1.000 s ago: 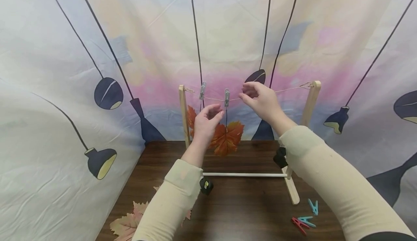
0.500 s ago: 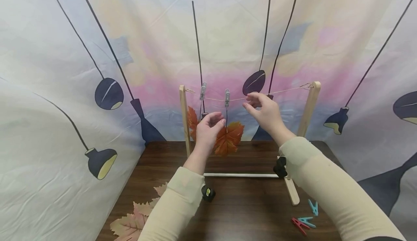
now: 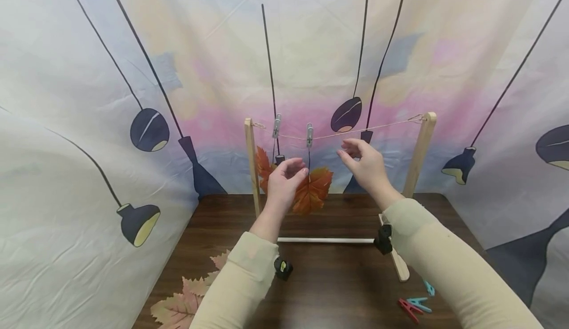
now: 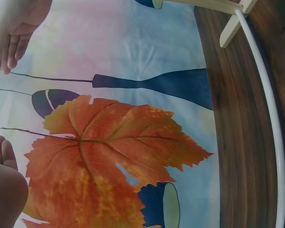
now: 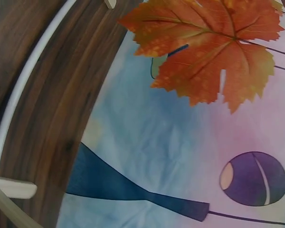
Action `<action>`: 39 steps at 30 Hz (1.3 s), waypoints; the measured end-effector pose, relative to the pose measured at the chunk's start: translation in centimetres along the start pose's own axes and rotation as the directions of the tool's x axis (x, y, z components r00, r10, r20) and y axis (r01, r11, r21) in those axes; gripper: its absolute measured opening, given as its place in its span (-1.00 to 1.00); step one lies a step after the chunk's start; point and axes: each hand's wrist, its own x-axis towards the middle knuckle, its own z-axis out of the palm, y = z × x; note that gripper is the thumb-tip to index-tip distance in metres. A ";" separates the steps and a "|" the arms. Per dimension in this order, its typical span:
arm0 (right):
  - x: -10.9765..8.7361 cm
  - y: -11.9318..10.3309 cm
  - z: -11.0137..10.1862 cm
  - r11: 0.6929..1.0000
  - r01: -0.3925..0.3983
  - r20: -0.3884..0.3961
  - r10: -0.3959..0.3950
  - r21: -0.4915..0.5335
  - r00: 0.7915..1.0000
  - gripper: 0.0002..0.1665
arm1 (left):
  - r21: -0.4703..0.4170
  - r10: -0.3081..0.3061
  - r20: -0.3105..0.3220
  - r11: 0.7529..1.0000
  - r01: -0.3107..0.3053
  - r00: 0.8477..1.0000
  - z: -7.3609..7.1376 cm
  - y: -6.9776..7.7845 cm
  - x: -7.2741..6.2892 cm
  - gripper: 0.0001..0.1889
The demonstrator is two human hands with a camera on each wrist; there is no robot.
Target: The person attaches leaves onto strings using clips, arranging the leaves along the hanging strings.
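An orange maple leaf point(image 3: 314, 190) hangs by its stem from a grey clothespin point(image 3: 309, 135) on the string point(image 3: 386, 127). Further left, a second grey clothespin point(image 3: 276, 125) holds another orange leaf point(image 3: 263, 166), partly hidden. My left hand point(image 3: 282, 185) is in front of the leaves, fingers loosely bent and holding nothing. To the right, my right hand point(image 3: 366, 167) hovers just below the string, also without anything in it. In the left wrist view the leaf point(image 4: 109, 142) spreads large beside my left hand point(image 4: 7, 194).
Wooden posts point(image 3: 420, 156) carry the string, and a white rod point(image 3: 329, 240) joins them low down. On the brown table point(image 3: 338, 279) lie blue clothespins point(image 3: 419, 304) and a red clothespin point(image 3: 410, 310) at right. Pale pink leaves point(image 3: 178, 307) lie at left. A printed cloth hangs behind.
Both hands have moved down, away from the string, and the right hand has also shifted slightly right. The clipped leaves and clothespins on the string stay put.
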 end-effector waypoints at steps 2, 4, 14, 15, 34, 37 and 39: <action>-0.5 0.4 0.2 1.000 -0.015 0.001 0.015 0.000 1.000 -0.59 | 0.035 0.015 0.011 0.999 -0.016 1.000 -0.1 -0.3 -0.2 -0.70; -1.0 0.7 0.3 0.999 -0.034 0.003 0.034 0.003 0.999 -0.59 | 0.075 0.038 0.040 0.996 -0.041 0.999 -0.2 -0.6 -0.5 -0.69; -2.6 2.0 1.5 0.997 -0.080 -0.015 0.080 0.012 0.997 -0.60 | 0.142 0.086 0.090 0.985 -0.098 0.992 -0.2 -2.2 -1.1 -0.70; -2.7 2.1 1.5 0.996 -0.085 -0.016 0.085 0.012 0.996 -0.60 | 0.136 0.085 0.090 0.986 -0.097 0.992 -0.3 -2.3 -1.1 -0.70; -6.6 5.1 2.2 0.973 -0.232 -0.014 0.232 0.012 0.973 -0.62 | 0.161 -0.017 0.124 0.987 -0.003 0.992 -0.1 -4.4 -3.7 -0.68; -7.2 5.5 2.3 0.968 -0.252 -0.011 0.252 0.015 0.968 -0.60 | 0.164 -0.032 0.121 0.986 0.012 0.992 -0.1 -5.1 -4.0 -0.69; -7.6 5.6 2.3 0.965 -0.263 -0.010 0.263 0.013 0.965 -0.59 | 0.180 -0.040 0.122 0.984 0.017 0.992 -0.3 -5.6 -4.2 -0.68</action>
